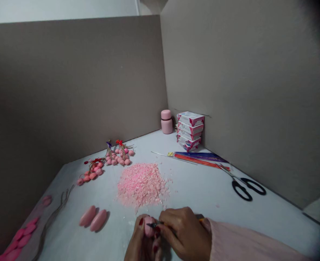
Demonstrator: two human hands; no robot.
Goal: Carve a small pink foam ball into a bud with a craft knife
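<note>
Paring a pink oval piece (149, 226), pinched in the left hand (141, 243) at the near edge of the table (203, 188), small blade (151, 225) clamped in the right hand (185, 233). Pink shavings (141, 185) heaped beyond; two whole ovals (93, 218) lying untouched alongside.

Straight ahead, the pile of pink shavings (141, 185) blocked my reach. Bare table (203, 192) lay open beyond my right hand (184, 235), as far as the scissors (247, 186) and sticks (200, 157). Two pink ovals (93, 218) crowded the left.
</note>
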